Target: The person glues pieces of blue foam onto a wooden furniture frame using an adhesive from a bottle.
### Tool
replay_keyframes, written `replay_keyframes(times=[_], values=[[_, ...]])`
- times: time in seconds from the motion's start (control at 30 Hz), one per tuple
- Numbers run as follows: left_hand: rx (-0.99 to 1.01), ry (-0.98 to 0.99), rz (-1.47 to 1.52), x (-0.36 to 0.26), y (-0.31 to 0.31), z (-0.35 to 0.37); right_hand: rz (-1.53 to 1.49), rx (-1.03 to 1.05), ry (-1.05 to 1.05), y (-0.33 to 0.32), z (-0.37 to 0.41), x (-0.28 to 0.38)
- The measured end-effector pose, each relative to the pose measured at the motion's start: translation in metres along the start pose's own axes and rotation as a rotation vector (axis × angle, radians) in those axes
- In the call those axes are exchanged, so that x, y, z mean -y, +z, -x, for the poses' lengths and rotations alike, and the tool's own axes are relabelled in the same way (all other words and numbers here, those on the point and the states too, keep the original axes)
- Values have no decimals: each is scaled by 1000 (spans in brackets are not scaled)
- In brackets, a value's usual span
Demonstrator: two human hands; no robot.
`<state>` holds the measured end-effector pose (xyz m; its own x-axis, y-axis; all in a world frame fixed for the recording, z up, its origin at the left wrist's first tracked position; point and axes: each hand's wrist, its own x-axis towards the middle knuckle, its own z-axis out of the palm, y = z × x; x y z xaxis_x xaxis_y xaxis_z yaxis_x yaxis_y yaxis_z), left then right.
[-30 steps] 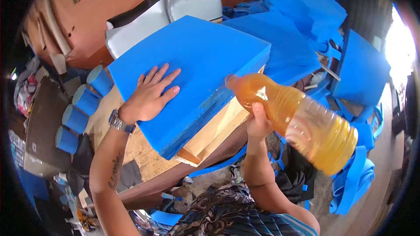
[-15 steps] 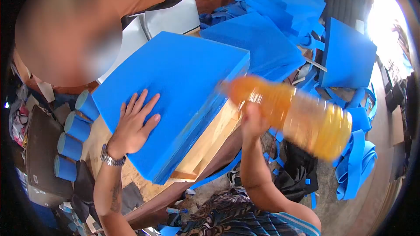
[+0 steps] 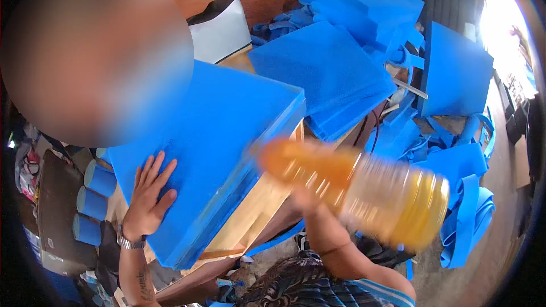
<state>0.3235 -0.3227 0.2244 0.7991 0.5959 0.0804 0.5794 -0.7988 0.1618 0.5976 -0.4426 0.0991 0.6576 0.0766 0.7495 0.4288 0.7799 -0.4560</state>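
Observation:
My left hand (image 3: 151,198) lies flat on top of a blue foam slab (image 3: 227,113), fingers spread, a metal watch at the wrist. The slab rests on a wooden frame (image 3: 250,216), its long side edge turned toward me. In my right hand (image 3: 307,198), partly hidden and smeared by motion, is a clear plastic bottle (image 3: 375,193) of amber-yellow liquid. It is tilted, with its narrow end right at the slab's side edge.
More blue foam sheets (image 3: 324,74) are stacked beyond the slab, and another panel (image 3: 458,74) leans upright at the right. Foam offcuts (image 3: 466,216) lie on the floor. Blue foam rolls (image 3: 91,202) line the left side. A blurred round patch covers the upper left.
The bottle's narrow end has shifted nearer to me along the slab's edge. My left hand stays flat on the slab. The whole view has shifted somewhat.

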Motion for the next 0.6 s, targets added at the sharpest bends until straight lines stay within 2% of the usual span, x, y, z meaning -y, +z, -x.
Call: replay_keyframes(times=[0.07, 0.1, 0.17, 0.27, 0.3, 0.33, 0.47, 0.57, 0.6], values=[[11, -9, 15, -3, -2, -3, 2, 206, -116, -4, 11, 8], [12, -11, 11, -2, -2, -3, 20, 198, -130, -7, 5, 1], [8, -23, 11, 0, 0, -3, 62, 72, -87, -21, -13, -24], [15, -63, 12, -6, -1, -5, 35, -271, 148, -42, -56, -52], [22, -73, 13, -7, 0, -4, 20, -275, 163, -43, -62, -52], [28, -79, 7, -7, -1, -4, 22, -251, 144, -41, -62, -48], [16, -71, 27, -7, -2, -8, 25, 194, -87, -47, -58, -28], [13, -69, 39, -7, -1, -8, 83, 191, -131, -60, -49, -44], [15, -74, 37, -7, -1, -9, 49, 21, -108, -52, -46, -59]])
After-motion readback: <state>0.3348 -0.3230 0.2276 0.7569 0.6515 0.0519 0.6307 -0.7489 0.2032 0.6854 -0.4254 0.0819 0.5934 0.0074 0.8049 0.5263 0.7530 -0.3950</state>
